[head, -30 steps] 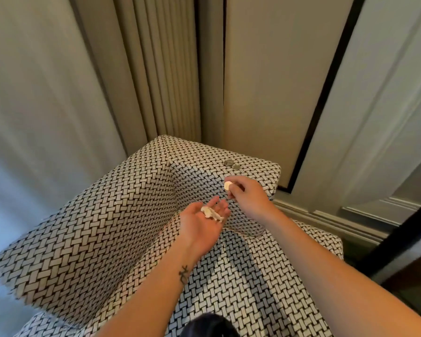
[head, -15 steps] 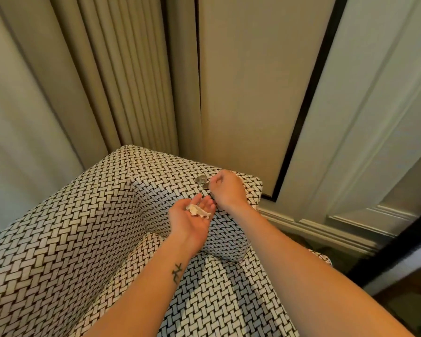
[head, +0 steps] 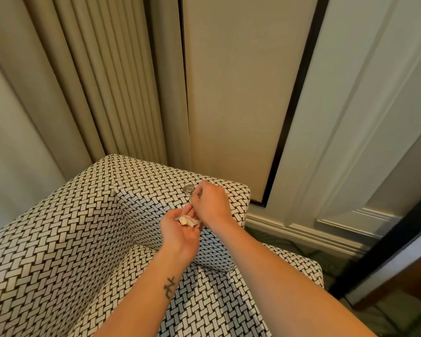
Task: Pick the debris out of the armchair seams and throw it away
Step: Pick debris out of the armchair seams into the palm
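The armchair (head: 78, 234) is covered in a black-and-white woven pattern. My left hand (head: 180, 237) is held palm up over the seat's back right corner, with small white bits of debris (head: 187, 220) lying on its fingers. My right hand (head: 213, 203) reaches over it to the top of the right armrest (head: 236, 193). Its curled fingertips pinch a silver coin that they mostly hide. A second silver coin (head: 188, 189) lies on the armrest just left of those fingertips.
Beige pleated curtains (head: 112, 81) hang behind the chair. A panelled wall (head: 229, 93) with a black trim and a white baseboard (head: 301, 229) stands close to the right. Dark floor and a wooden furniture edge (head: 399, 288) show at the lower right.
My right hand held a small white piece a second ago, then moved up to the coins on the armrest. My left hand stayed cupped beneath. The camera view tilted upward.
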`<state>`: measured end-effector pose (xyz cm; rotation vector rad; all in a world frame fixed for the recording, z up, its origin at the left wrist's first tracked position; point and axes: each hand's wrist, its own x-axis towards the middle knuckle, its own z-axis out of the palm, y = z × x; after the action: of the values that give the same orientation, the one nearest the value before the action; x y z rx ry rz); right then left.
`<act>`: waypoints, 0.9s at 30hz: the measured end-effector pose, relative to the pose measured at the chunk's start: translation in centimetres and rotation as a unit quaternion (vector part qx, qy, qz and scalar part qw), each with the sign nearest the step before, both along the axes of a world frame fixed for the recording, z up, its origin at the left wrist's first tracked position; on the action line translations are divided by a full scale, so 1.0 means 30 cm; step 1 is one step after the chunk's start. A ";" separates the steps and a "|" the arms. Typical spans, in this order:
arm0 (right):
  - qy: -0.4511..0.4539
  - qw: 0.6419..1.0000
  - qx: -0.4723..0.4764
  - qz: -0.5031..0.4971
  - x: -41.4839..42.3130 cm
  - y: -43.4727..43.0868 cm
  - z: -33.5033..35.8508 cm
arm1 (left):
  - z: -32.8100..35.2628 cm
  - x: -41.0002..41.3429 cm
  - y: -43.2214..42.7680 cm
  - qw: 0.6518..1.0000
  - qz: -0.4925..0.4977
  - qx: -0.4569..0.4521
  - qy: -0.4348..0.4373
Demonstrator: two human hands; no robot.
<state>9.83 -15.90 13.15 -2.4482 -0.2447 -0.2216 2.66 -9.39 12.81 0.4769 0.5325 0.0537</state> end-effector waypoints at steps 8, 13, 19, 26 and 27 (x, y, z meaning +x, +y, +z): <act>-0.006 0.999 -0.025 -0.044 -0.004 0.007 0.015 | 0.018 -0.004 -0.003 1.000 -0.006 0.001 0.006; 0.021 0.997 -0.003 -0.079 0.019 0.014 0.010 | 0.027 -0.009 -0.009 1.000 -0.004 0.006 0.015; 0.029 0.997 0.044 -0.052 0.003 -0.017 0.005 | 0.028 -0.023 -0.015 1.000 -0.010 0.004 0.011; 0.074 0.982 0.150 0.087 -0.240 -0.160 0.058 | 0.086 -0.138 -0.099 0.998 -0.070 -0.001 -0.005; 0.061 0.986 0.130 0.084 -0.278 -0.179 0.059 | 0.090 -0.158 -0.111 0.997 -0.081 0.000 -0.002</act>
<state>1.51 -21.27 14.93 -2.1591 -0.3446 -0.0267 -2.09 -12.73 15.50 0.5174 0.4890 -0.1000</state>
